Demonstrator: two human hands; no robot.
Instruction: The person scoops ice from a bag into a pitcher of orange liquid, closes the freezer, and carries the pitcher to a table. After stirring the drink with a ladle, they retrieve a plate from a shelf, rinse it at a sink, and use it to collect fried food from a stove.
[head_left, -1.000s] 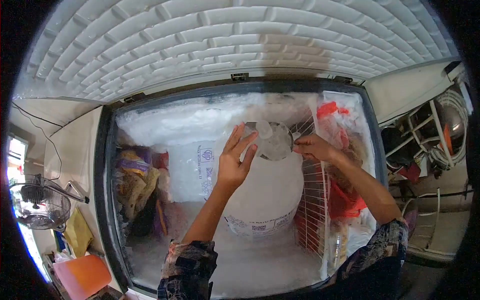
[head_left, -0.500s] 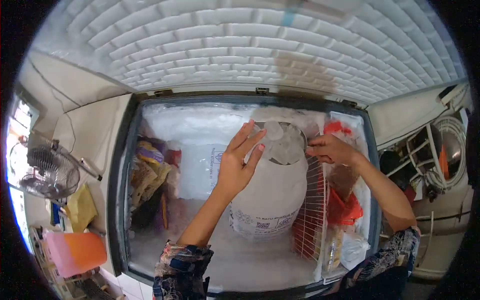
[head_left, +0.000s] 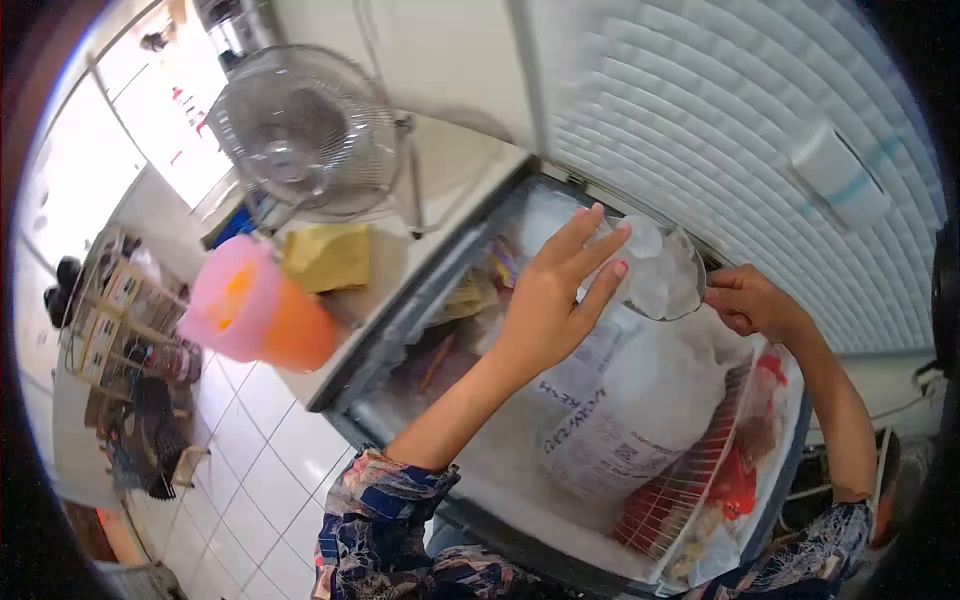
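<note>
A shallow metal bowl [head_left: 702,274] full of ice pieces [head_left: 655,285] is held above the open chest freezer. My right hand [head_left: 760,303] pinches the bowl's right edge between thumb and fingers. On the opposite side, my left hand [head_left: 560,300] has its fingers stretched out and apart, close against the ice; whether it touches is hard to tell. Below the bowl, inside the freezer, stands a large white printed ice bag [head_left: 640,400]. The left hand hides part of the bowl's left side.
A wire divider [head_left: 690,465] and red bags [head_left: 737,485] are at the freezer's right end. To the left, a counter [head_left: 450,160] carries a fan [head_left: 305,130], a yellow cloth [head_left: 327,257] and a pink jug of orange drink [head_left: 260,305]. White floor tiles [head_left: 250,450] show beyond.
My view has swung left, towards the fan and the jug. Both hands have lifted the bowl of ice away from the top of the ice bag.
</note>
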